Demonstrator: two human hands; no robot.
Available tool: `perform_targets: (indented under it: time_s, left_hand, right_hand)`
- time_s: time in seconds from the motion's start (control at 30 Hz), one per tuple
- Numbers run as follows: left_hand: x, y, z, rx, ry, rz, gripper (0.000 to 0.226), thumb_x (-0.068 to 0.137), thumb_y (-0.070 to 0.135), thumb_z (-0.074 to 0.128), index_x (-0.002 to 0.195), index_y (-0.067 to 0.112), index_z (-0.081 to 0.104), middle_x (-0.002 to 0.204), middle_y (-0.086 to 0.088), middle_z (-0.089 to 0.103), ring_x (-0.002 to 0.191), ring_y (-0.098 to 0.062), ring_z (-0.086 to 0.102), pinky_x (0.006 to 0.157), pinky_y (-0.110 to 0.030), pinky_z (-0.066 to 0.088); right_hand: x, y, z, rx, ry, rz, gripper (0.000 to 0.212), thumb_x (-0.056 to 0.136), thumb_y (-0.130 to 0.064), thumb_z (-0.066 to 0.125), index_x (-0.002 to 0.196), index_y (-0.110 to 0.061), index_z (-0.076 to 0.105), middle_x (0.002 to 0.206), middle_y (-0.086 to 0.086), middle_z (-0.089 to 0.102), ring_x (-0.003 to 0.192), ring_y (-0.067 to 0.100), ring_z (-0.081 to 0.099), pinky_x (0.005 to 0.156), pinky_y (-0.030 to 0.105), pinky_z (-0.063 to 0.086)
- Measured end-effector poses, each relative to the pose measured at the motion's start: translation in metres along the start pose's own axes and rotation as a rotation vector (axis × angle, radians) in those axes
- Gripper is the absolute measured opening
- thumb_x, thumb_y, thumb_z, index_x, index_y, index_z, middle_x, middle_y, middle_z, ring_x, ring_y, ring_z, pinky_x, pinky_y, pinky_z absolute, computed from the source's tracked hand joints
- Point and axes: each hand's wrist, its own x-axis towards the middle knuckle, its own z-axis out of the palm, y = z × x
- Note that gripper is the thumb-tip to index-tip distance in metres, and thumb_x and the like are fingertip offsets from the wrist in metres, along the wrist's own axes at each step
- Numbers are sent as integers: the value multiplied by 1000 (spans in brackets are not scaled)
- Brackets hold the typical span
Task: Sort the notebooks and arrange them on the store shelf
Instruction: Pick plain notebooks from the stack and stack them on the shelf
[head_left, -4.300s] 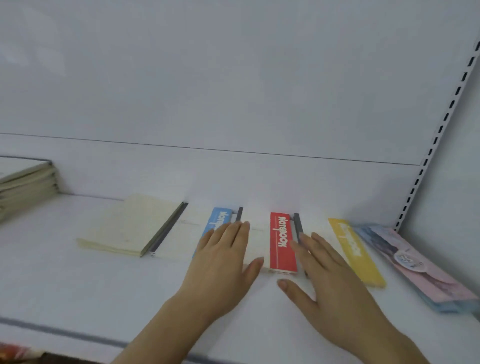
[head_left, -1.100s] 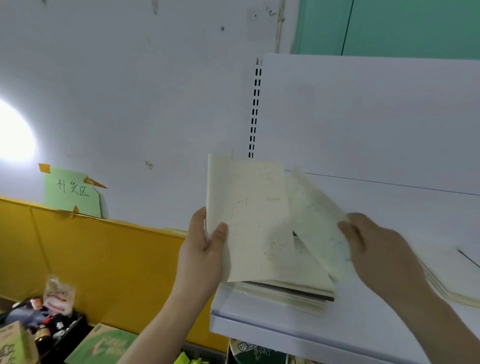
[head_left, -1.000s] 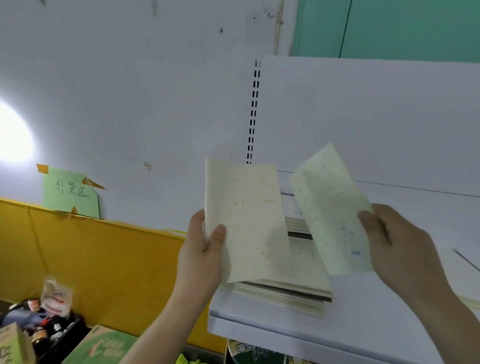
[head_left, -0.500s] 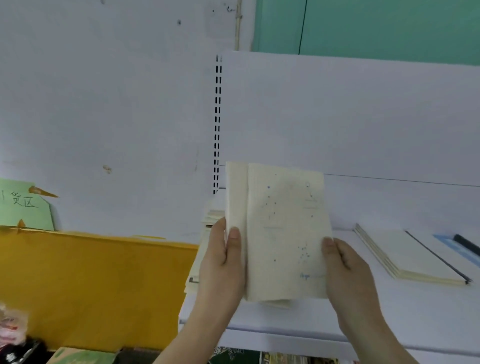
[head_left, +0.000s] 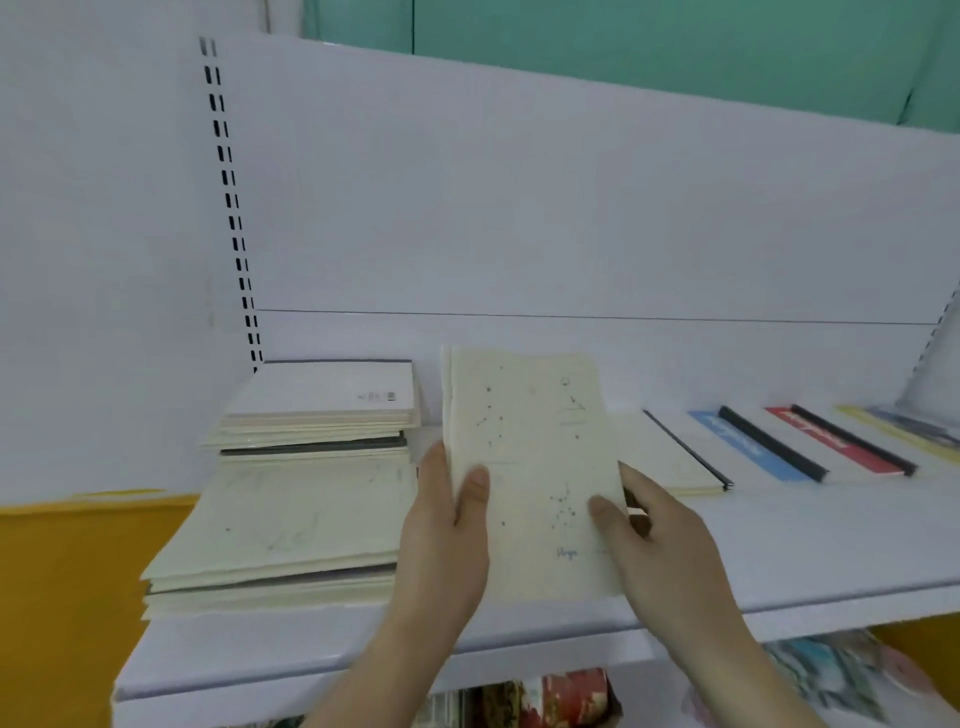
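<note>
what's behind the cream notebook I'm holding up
The white shelf and its back panel. To its right, a flat cream notebook lies partly covered; whatever lies directly behind the held notebook is hidden.

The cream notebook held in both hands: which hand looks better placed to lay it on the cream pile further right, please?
Probably the right hand: it grips the notebook nearest that pile.

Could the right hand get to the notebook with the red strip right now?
Probably not at once: the right hand grips the cream notebooks together with the left hand. The red-strip notebook lies uncovered further right on the shelf, so nothing blocks the path.
</note>
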Motion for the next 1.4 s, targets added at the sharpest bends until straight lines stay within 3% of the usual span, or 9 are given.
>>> perform_targets:
  time_s: [0.2, 0.37, 0.47, 0.57, 0.67, 0.8, 1.1, 1.27, 1.4]
  left_hand:
    - [34, -18, 66, 188, 82, -34, 43, 103, 30, 48, 143, 33, 33, 109, 12, 64, 91, -5, 64, 84, -37, 57]
    - [64, -37, 94, 459, 140, -114, 45, 104, 27, 46, 147, 16, 41, 132, -5, 62, 119, -26, 58, 95, -33, 45]
    - [83, -49, 98, 607, 141, -117, 33, 103, 23, 44, 134, 14, 49, 118, -9, 67, 109, -33, 61, 89, -38, 49]
    - [102, -61, 96, 694, 127, -160, 21, 102, 21, 42, 117, 11, 54, 105, -10, 66, 100, -34, 61, 82, -40, 49]
    - [114, -70, 100, 781, 123, -187, 15, 102, 23, 40, 96, 13, 49, 87, -2, 60, 89, -28, 55, 72, -38, 45]
    - [127, -73, 105, 1001, 115, -190, 19, 101, 31, 38, 98, 16, 49, 94, -4, 58, 95, -26, 44, 72, -33, 35]
    - [110, -73, 97, 1260, -115, -79, 68, 93, 68, 32, 142, 21, 39, 133, 2, 54, 128, -24, 43, 103, -39, 37]
    - [104, -66, 75, 1239, -395, -47, 102, 76, 87, 45, 151, 21, 27, 144, 0, 42, 140, -23, 32, 114, -36, 28]
    - [112, -66, 70, 1214, -447, -13, 92, 80, 79, 52, 149, 20, 33, 145, -2, 44, 138, -22, 35, 113, -34, 29]
  right_hand:
    - [46, 59, -35, -246, -83, -68, 53, 93, -40, 57, 143, -30, 41, 118, -16, 58, 101, 0, 55, 87, 19, 41]
    - [87, 89, -35, -409, -253, -238, 62, 94, -48, 50, 147, -21, 35, 138, -6, 46, 134, 8, 26, 103, 15, 21]
    - [107, 98, -24, -480, -417, -300, 78, 84, -69, 47, 144, -20, 36, 147, -9, 36, 144, 11, 11, 116, 26, 15]
    - [127, 110, -14, -538, -507, -397, 90, 66, -88, 43, 130, -24, 46, 135, -12, 44, 141, 18, 19, 115, 35, 23]
    - [144, 122, -6, -579, -543, -438, 90, 64, -87, 46, 128, -25, 48, 131, -9, 48, 141, 20, 18, 115, 35, 23]
    - [155, 129, 1, -665, -545, -452, 93, 68, -87, 37, 132, -20, 46, 135, -3, 47, 143, 24, 14, 117, 36, 18]
    - [152, 135, 8, -709, -486, -503, 74, 81, -79, 31, 135, -30, 47, 155, -3, 18, 147, 19, -8, 120, 32, 4]
    - [156, 133, 7, -690, -502, -583, 79, 76, -78, 16, 124, -29, 55, 137, -11, 46, 145, 16, 13, 118, 28, 11]
    - [162, 132, 9, -709, -523, -608, 78, 74, -75, 11, 117, -30, 58, 123, -16, 53, 142, 13, 21, 117, 29, 14]
